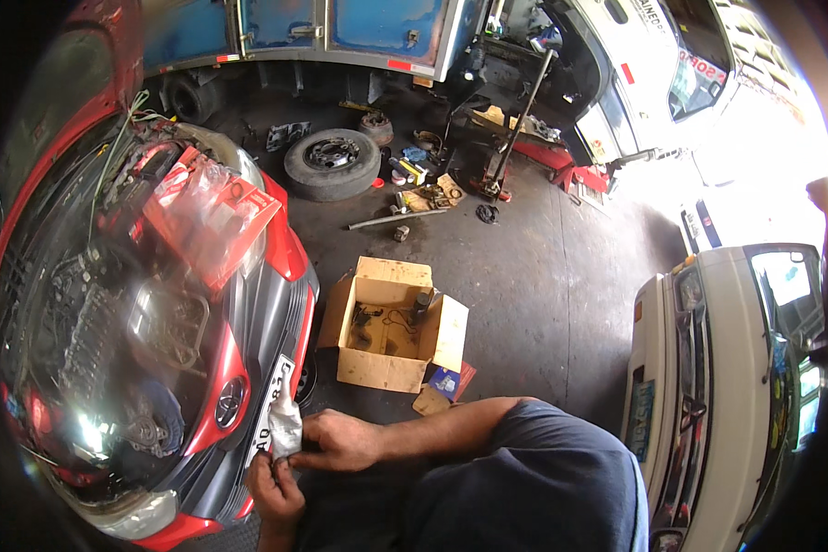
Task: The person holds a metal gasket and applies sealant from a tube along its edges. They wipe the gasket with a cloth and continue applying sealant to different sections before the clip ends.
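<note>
A crumpled white squeeze tube (285,428) with a narrow pointed nozzle stands nozzle up between my hands, in front of the red car's bumper. My left hand (276,488) pinches its bottom end between thumb and fingers. My right hand (339,440) is closed at the tube's lower right side, its fingertips meeting those of the left. Part of the tube's lower end is hidden by my fingers. Directly beyond the hands is the red car (239,405) with its hood raised and its engine bay exposed.
A red plastic-wrapped package (216,216) rests on the car's front. An open cardboard box (382,373) with small parts stands on the floor, a blue carton (445,382) beside it. Farther off are a wheel (331,164), a floor jack (501,175) and scattered tools. A white vehicle (699,396) stands right.
</note>
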Available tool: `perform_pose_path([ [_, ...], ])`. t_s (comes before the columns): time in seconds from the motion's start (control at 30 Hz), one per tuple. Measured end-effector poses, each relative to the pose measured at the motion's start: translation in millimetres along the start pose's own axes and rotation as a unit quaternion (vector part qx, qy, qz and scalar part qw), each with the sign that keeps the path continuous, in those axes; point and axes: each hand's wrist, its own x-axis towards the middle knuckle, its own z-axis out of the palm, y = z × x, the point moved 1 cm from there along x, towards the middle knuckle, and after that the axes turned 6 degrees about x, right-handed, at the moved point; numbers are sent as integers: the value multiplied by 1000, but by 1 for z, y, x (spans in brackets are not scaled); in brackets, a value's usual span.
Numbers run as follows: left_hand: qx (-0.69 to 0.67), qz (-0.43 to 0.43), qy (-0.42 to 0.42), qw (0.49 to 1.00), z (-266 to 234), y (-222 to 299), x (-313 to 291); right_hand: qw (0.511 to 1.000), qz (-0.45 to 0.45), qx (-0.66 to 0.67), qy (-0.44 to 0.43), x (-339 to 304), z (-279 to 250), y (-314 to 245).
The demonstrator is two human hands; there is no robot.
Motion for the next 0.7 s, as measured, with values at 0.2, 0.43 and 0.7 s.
perform_pose_path([
  [0.2,-67,52,34,996,8,20,33,996,62,22,65,-7,-14,1],
  [0.43,-243,-103,-157,952,-8,30,56,970,107,194,102,-20,-12,1],
  [0.7,-318,-121,-122,932,-13,38,31,936,84,341,-2,-16,-9,6],
])
